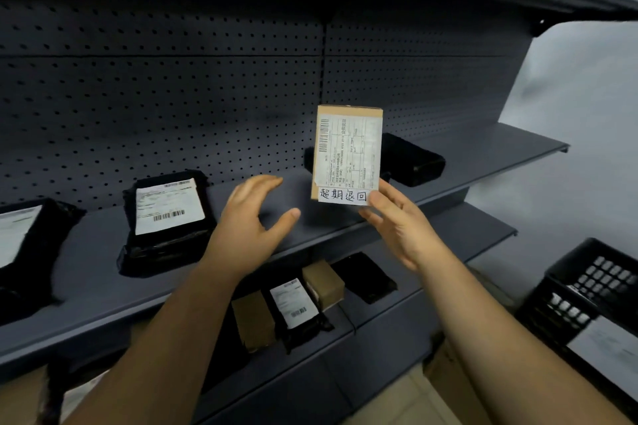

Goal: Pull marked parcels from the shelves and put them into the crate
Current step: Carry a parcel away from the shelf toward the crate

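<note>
Your left forearm (165, 331) and right forearm (500, 331) rise from the bottom edge, closest to the lens.

Right hand (397, 224): you hold a small cardboard box (347, 152) upright by its lower right corner. The thumb presses on the front; the other fingers are hidden behind. The box is in the air, clear of the shelf, printed side toward you. A white slip (341, 196) with handwritten characters runs along the box's bottom edge, touching your thumb.

Left hand (255, 217): open, fingers loosely spread, thumb out, holding nothing. It hovers just left of the box, apart from it, over the middle shelf (86, 269).

Left of your left hand: a black bag (169, 217) with a white label lies on that shelf. A second bag (20, 245) lies further left, cut by the frame edge.

Behind the box, past your right hand: a dark parcel (414, 159) lies on the same shelf, near the pegboard (172, 97).

Below both hands, on the lower shelf (390, 310): two brown boxes (253, 324), a labelled black packet (295, 304) between them, and a plain black packet (367, 278) at the right.

Black crate (593, 283): low, well to the right of your right hand, far from the box.
</note>
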A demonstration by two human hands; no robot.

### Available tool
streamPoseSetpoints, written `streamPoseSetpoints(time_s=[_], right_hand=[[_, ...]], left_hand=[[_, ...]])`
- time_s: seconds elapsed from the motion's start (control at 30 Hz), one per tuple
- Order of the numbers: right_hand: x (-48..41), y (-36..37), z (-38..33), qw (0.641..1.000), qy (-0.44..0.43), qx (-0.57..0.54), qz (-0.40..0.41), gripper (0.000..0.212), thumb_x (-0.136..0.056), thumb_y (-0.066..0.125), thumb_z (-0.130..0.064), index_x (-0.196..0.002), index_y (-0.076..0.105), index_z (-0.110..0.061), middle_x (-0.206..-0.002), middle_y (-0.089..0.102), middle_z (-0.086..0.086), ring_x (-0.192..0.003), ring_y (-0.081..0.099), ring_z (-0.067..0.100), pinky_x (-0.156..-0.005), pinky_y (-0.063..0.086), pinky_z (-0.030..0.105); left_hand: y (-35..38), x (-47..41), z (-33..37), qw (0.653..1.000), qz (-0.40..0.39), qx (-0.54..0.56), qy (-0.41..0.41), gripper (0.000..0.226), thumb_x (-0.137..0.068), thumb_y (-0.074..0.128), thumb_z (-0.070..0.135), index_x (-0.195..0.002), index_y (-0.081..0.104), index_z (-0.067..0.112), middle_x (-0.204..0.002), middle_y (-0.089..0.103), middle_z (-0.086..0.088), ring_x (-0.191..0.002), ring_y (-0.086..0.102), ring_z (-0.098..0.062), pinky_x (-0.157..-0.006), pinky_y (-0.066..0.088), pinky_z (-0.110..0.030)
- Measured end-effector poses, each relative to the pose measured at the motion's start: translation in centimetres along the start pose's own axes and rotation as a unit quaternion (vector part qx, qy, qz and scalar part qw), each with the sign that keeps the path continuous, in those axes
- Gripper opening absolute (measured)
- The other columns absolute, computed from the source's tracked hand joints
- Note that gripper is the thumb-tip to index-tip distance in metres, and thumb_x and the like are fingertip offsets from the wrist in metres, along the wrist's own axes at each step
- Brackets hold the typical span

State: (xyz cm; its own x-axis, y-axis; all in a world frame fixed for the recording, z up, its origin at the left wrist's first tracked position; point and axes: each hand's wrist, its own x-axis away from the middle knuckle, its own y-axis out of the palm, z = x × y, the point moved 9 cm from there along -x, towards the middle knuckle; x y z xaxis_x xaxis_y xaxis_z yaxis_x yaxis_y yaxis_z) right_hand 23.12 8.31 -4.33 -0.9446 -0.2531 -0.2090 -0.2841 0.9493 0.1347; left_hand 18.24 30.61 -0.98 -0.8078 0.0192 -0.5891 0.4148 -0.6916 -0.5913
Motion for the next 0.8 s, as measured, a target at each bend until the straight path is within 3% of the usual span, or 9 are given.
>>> streamPoseSetpoints(time_s=[0.1,0.23,0.43,0.63,0.8], right_hand=[[0.7,-2.2,-0.8,1.0,-0.006,-0.011,0.013,0.091,-0.062,0.087,-0.055,-0.138,0.054,-0.015,-0.131,0.066,0.0,-0.125,0.059,0.016,-0.105,0.047,0.027],[2.3,-6.5,-1.6,0.999,-0.009,-0.016,0.033,0.057,-0.087,0.071,-0.03,-0.138,0.055,-0.012,-0.13,0.067,0.001,-0.121,0.061,0.013,-0.106,0.044,0.032],[5.9,-15.6,-2.8,0.995,-0.005,0.008,0.099,0.038,-0.088,0.067,-0.032,-0.125,0.063,-0.022,-0.124,0.07,-0.004,-0.121,0.062,0.013,-0.104,0.045,0.032],[12.5,-27.1,-3.6,0.981,0.006,0.004,0.193,0.052,-0.084,0.063,-0.035,-0.131,0.061,-0.011,-0.126,0.069,0.002,-0.123,0.061,0.018,-0.111,0.042,0.035],[17.6,-34.8,-3.5,0.963,0.021,-0.006,0.27,0.056,-0.083,0.066,-0.04,-0.131,0.061,-0.011,-0.126,0.069,0.002,-0.122,0.062,0.017,-0.113,0.04,0.038]], left_hand=[[1.6,-0.5,1.9,1.0,-0.009,0.001,0.003,0.053,-0.089,0.063,0.041,-0.137,0.051,0.022,-0.138,0.045,0.012,-0.132,0.035,-0.006,-0.108,0.027,-0.025],[4.6,-1.2,5.6,1.0,-0.021,0.003,0.021,0.052,-0.089,0.063,0.041,-0.136,0.051,0.023,-0.134,0.043,0.018,-0.131,0.035,-0.006,-0.105,0.024,-0.021],[11.1,-2.2,12.4,0.997,-0.047,0.027,0.061,0.053,-0.089,0.063,0.043,-0.136,0.051,0.023,-0.133,0.043,0.019,-0.128,0.034,0.0,-0.102,0.022,-0.013],[21.2,-2.3,20.3,0.986,-0.102,0.082,0.101,0.051,-0.089,0.064,0.041,-0.134,0.053,0.02,-0.133,0.046,0.015,-0.128,0.039,-0.004,-0.106,0.029,-0.021],[29.3,-2.4,25.7,0.969,-0.164,0.119,0.141,0.056,-0.085,0.062,0.049,-0.133,0.054,0.021,-0.133,0.048,0.016,-0.127,0.041,-0.004,-0.102,0.025,-0.009]])
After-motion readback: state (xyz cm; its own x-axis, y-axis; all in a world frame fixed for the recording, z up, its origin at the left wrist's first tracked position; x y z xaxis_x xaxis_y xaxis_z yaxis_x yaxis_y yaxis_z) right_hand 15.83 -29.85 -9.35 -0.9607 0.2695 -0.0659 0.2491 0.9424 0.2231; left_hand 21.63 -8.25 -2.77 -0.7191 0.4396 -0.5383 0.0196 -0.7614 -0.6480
